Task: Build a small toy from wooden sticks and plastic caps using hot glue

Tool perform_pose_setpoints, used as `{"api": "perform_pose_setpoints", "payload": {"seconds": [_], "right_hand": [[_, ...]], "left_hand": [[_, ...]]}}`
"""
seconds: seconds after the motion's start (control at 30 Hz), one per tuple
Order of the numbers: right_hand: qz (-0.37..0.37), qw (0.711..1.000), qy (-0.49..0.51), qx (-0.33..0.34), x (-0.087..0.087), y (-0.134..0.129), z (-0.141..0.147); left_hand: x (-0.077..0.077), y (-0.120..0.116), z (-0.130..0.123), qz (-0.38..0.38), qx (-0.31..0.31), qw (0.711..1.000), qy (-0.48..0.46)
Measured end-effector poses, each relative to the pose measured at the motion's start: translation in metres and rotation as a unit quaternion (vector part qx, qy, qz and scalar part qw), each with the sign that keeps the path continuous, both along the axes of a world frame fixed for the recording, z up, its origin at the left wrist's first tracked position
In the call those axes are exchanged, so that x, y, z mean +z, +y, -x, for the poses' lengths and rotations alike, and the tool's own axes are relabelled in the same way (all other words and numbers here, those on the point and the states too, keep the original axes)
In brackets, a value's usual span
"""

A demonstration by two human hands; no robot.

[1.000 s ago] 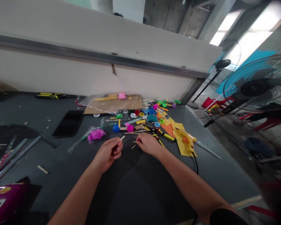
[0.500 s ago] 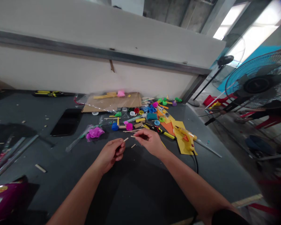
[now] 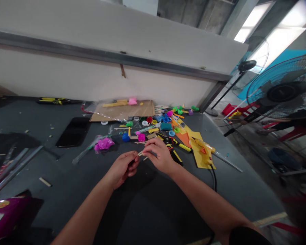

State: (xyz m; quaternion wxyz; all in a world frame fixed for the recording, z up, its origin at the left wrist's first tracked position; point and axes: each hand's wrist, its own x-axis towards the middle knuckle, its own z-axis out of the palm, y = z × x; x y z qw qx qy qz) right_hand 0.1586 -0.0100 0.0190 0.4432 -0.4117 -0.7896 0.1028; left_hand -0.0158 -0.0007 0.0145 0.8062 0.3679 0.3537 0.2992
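My left hand (image 3: 124,167) pinches a short thin wooden stick (image 3: 140,154) between thumb and forefinger, its other fingers curled in. Facing it, my right hand (image 3: 159,154) is closed with thumb and forefinger on a second small stick, brought against the first; the fingertips partly hide both pieces. Another bit of stick (image 3: 145,158) shows just below the right fingertips. Beyond the hands sits a small assembly of sticks with a blue cap (image 3: 125,137) and a pink cap (image 3: 141,137). Yellow-black pliers (image 3: 175,154) lie beside my right wrist.
A yellow glue gun (image 3: 205,149) rests on yellow sheets at the right, its black cord trailing forward. Coloured caps, clay and cardboard (image 3: 122,110) spread along the back. A black phone (image 3: 73,132), purple clay (image 3: 103,144) and a purple object (image 3: 9,216) are on the left.
My right hand has moved left and slightly turned, bringing its stick from a small gap up against the stick in my left hand. The pliers' handles beside my right wrist are now uncovered.
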Motion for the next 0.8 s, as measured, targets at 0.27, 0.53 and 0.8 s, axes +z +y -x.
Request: {"api": "perform_pose_setpoints", "payload": {"seconds": [0.27, 0.53, 0.8], "right_hand": [[-0.049, 0.998, -0.027, -0.016, -0.0025, -0.0008, 0.0001], [-0.049, 0.997, -0.054, -0.029, 0.0, -0.0027, 0.0027], [-0.098, 0.991, -0.088, -0.033, -0.0028, -0.0019, 0.0027]], "left_hand": [[0.0015, -0.0018, -0.001, 0.006, -0.007, 1.0, -0.009], [0.0034, -0.0023, -0.0021, 0.012, -0.006, 1.0, -0.015], [0.002, -0.0025, -0.0043, 0.012, 0.006, 1.0, -0.008]]}}
